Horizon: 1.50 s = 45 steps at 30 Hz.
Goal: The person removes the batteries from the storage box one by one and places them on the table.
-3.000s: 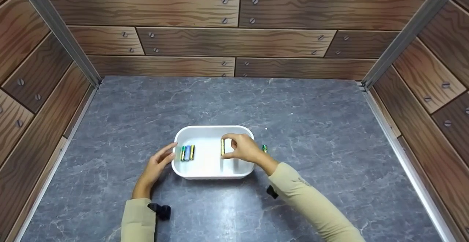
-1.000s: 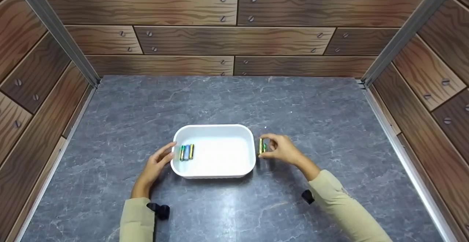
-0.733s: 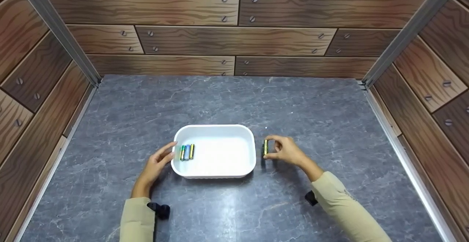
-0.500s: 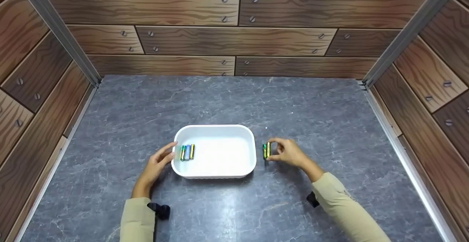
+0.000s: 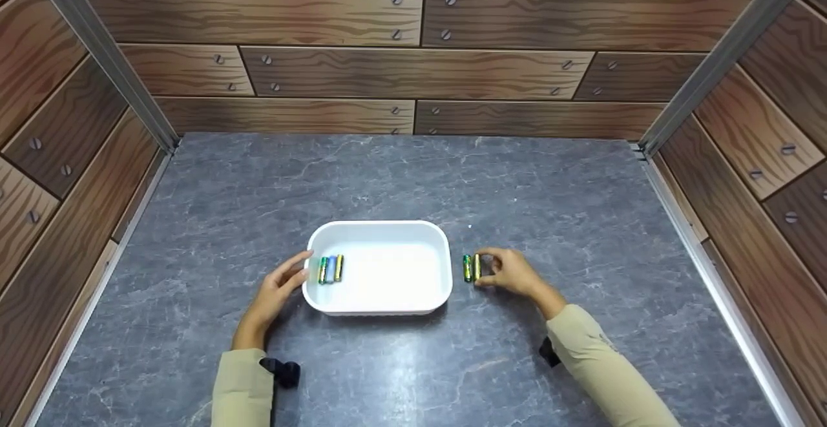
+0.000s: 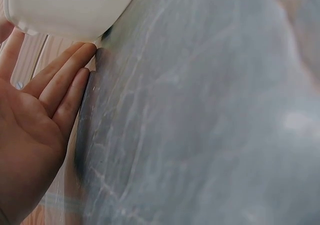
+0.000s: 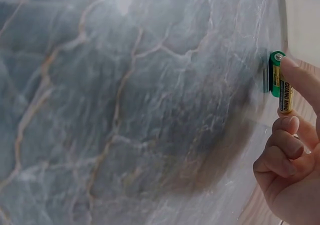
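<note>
Wood-plank walls [image 5: 413, 72] close in the grey marbled bench [image 5: 387, 175] I'm viewing from afar. Three seconds ago my right hand [image 5: 510, 272] had the gold battery [image 5: 477, 267] over the white tray [image 5: 375, 223]; now I have it outside, right of the tray, parallel to and just beside the green battery [image 5: 467, 269]. Those right fingers pinch it by its two ends; whether it touches the bench, I cannot tell. My left hand [image 5: 274, 294] hasn't shifted: its fingers, mostly straight, touch the tray's left end and grip nothing. Inside, near that end, the trio of batteries [image 5: 331, 269] lies side by side as before.
</note>
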Motion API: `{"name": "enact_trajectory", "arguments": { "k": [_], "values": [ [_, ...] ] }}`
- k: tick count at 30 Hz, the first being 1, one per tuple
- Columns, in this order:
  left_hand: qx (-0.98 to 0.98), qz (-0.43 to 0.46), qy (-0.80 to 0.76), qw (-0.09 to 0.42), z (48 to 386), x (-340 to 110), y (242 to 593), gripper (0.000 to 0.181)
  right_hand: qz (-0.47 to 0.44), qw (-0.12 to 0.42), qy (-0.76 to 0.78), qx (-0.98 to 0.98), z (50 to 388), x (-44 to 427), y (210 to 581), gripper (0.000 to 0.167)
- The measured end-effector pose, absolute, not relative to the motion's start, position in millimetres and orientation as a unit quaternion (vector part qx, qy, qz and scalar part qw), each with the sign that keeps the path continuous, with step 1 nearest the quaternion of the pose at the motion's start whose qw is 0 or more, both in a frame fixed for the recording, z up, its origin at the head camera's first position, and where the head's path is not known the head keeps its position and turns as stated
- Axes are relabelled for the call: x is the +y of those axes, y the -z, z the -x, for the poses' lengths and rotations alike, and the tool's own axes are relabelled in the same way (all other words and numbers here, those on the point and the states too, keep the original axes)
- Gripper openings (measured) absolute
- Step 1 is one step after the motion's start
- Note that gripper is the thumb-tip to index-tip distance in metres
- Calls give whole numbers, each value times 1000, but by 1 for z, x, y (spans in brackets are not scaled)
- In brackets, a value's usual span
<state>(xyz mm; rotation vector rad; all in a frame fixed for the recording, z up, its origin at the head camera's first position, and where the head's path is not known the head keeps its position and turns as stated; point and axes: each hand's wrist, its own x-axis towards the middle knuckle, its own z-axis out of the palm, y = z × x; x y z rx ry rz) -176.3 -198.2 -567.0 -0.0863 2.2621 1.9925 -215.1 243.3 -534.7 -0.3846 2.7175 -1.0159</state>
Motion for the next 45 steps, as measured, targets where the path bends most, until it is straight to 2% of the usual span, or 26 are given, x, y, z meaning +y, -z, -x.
{"name": "enact_trajectory", "arguments": {
  "k": [15, 26, 38, 45],
  "values": [
    [744, 24, -665, 62, 179, -197, 568, 43, 126, 107, 345, 924, 218, 244, 544, 58],
    [743, 26, -666, 62, 179, -196, 566, 43, 123, 124, 351, 920, 217, 240, 532, 65],
    [746, 28, -662, 60, 178, -197, 567, 42, 162, 87, 361, 914, 213, 224, 508, 44],
    [746, 30, -662, 59, 178, -198, 570, 43, 171, 110, 375, 904, 209, 204, 494, 39]
  ]
}}
